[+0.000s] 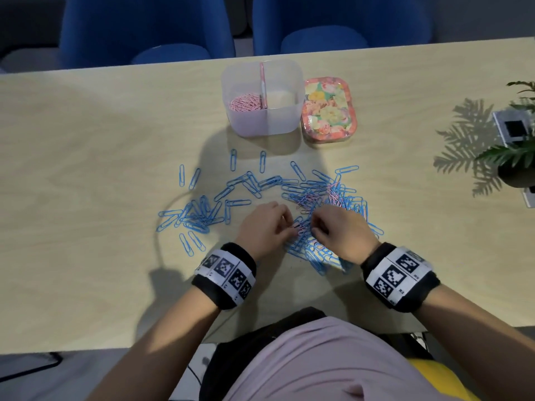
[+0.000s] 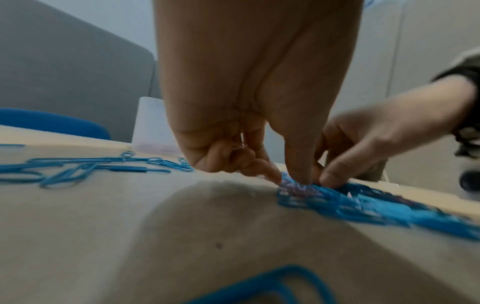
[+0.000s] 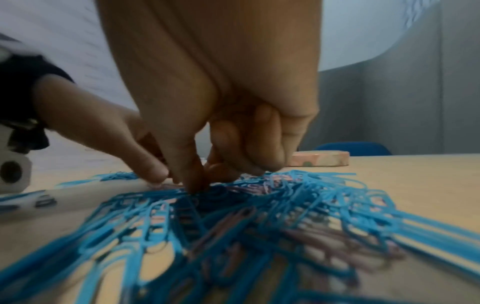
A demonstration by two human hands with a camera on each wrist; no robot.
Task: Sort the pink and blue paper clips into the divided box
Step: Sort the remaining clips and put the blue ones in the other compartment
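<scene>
Pink clips [image 1: 301,227] are pinched by the left grip [image 1: 265,227] and the right grip [image 1: 337,230] within the blue clips [image 1: 321,250]. No writing is readable. Bare bench [image 1: 86,169] is seen leftward; the box [image 1: 262,123] stands beyond, pink clips in its left compartment.

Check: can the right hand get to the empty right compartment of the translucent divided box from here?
Probably yes. The right hand is down in the clip pile, and the translucent divided box stands open-topped beyond it; only loose blue paper clips lie flat between them.
</scene>
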